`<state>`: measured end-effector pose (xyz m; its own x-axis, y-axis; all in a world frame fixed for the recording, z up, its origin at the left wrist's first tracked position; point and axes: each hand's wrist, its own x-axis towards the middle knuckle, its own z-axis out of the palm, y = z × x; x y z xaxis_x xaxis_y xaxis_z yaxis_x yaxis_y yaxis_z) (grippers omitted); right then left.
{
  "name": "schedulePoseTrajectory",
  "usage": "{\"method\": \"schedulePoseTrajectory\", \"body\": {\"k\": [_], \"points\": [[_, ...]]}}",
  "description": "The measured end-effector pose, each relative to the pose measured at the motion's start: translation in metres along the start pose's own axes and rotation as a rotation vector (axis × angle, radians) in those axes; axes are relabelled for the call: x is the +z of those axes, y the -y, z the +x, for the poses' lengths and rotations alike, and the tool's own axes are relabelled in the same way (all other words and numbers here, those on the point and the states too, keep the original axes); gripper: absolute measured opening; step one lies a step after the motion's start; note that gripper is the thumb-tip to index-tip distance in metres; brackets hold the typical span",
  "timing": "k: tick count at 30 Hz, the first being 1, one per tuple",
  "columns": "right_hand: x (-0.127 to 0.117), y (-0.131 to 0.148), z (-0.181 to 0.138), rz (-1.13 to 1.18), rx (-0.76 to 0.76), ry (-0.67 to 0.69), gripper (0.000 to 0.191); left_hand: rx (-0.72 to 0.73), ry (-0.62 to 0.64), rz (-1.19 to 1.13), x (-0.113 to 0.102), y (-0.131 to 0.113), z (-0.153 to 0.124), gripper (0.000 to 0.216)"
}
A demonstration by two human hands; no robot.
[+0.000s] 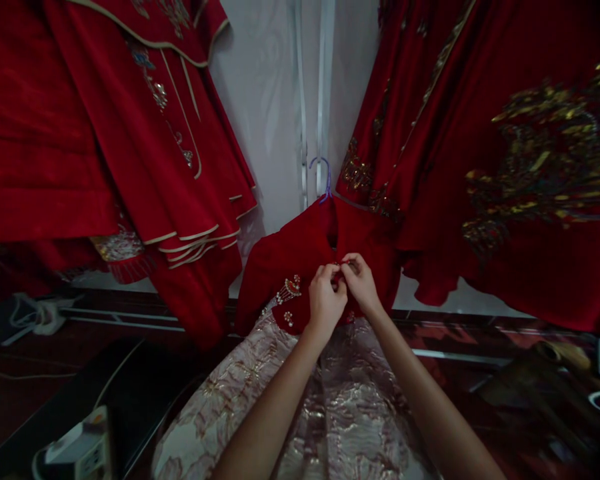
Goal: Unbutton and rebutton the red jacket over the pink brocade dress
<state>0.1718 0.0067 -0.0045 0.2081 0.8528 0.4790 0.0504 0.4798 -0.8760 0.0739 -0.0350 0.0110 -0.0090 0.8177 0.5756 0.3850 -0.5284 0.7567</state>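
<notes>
A red embroidered jacket (pixel 290 257) hangs on a purple hanger (pixel 323 179) in front of a white wall. Below it spreads a pale pink and gold brocade skirt (pixel 260 393). My left hand (pixel 325 297) and my right hand (pixel 360 280) meet at the jacket's front opening, just under the collar. Both hands have their fingers pinched together on the fabric edge or a small fastening there. What exactly sits between the fingertips is too small to make out. A beaded ornament (pixel 291 288) lies on the jacket left of my left hand.
Red gold-trimmed robes (pixel 130 133) hang at the left, and a red robe with heavy gold embroidery (pixel 530 167) at the right. A dark device with a white label (pixel 80 447) sits at the lower left. White cables (pixel 35 317) lie on the dark floor.
</notes>
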Motion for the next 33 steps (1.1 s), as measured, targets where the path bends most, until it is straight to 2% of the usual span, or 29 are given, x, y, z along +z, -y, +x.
{"method": "schedulePoseTrajectory", "body": {"k": [5,9,12,15,18,21,25,27,30,33], "points": [[0.006,0.008,0.0,-0.004,0.031,-0.032,0.013,0.009,-0.021,0.0,-0.004,0.001,-0.006,0.017],[0.012,0.009,0.0,-0.006,0.061,-0.033,0.016,0.011,0.005,-0.028,-0.007,0.005,-0.01,0.026],[0.016,0.006,-0.002,-0.017,0.047,-0.109,0.022,-0.01,0.027,-0.102,-0.007,0.013,-0.01,0.033],[0.019,0.002,-0.01,0.036,0.026,-0.166,0.029,-0.033,0.007,-0.195,-0.012,0.021,-0.004,0.031],[0.019,-0.001,-0.024,0.072,0.049,-0.063,0.03,-0.044,-0.045,-0.294,-0.019,0.024,0.003,0.025],[0.009,-0.004,-0.039,-0.008,0.068,0.064,0.03,-0.053,-0.041,-0.392,-0.024,0.022,0.006,0.024],[-0.017,-0.004,-0.039,-0.079,0.09,-0.039,0.026,-0.073,-0.06,-0.432,-0.023,0.017,0.001,0.021],[-0.029,0.003,-0.033,-0.045,0.165,-0.025,0.027,-0.115,-0.024,-0.482,-0.02,0.012,-0.001,0.021],[-0.035,0.021,-0.029,0.056,0.277,0.089,0.031,-0.203,0.101,-0.632,-0.018,0.005,-0.005,0.028],[-0.03,0.037,-0.04,0.159,0.273,0.189,0.04,-0.286,0.111,-0.673,-0.024,0.0,-0.012,0.03]]}}
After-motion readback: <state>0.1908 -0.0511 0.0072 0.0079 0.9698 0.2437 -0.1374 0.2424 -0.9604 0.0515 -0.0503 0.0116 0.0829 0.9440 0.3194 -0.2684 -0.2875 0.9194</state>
